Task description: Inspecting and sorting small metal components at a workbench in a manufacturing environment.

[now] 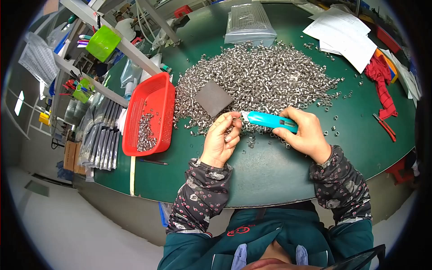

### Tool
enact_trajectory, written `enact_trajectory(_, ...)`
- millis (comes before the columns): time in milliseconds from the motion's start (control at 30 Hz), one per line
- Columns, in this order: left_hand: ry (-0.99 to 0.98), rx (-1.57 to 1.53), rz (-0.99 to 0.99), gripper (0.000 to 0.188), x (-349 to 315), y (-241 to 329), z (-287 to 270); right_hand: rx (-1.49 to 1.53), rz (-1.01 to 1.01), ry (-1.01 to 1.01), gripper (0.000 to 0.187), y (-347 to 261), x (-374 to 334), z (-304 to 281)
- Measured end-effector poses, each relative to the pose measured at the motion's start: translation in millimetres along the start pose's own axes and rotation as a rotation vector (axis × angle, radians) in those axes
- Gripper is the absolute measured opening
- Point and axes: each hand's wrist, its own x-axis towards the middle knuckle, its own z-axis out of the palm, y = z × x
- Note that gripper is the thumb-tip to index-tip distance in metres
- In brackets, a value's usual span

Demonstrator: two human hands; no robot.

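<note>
My right hand (303, 134) is closed round a turquoise utility knife (269, 120), its tip pointing left. The knife's tip meets the fingertips of my left hand (220, 140), which pinch a small metal ring (234, 120). The other fingers of that hand are curled in, and whether they hold more rings I cannot tell. Just beyond both hands spreads a large heap of small shiny metal rings (261, 76) on the green table (270, 166). A dark square block (213, 98) lies on the near left part of the heap.
Left of the heap stands a red plastic basket (168, 121) with some metal pieces inside. A pen (154, 161) lies near it. Bagged trays (250, 22) are at the back. Papers (342, 33), a red cloth (382, 85) and red-handled pliers (386, 128) lie on the right.
</note>
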Motion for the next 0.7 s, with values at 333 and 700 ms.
enact_trajectory(333, 0.044, 0.054, 0.047, 0.018, -0.4, -0.5, 2.9, -0.025, 0.008, -0.039, 0.028, -1.5, -0.1, -0.1)
enact_trajectory(700, 0.035, 0.014, 0.037, 0.015, -0.6, 0.1, 4.8, -0.062, 0.041, -0.086, 0.027, -2.1, -0.7, 0.2)
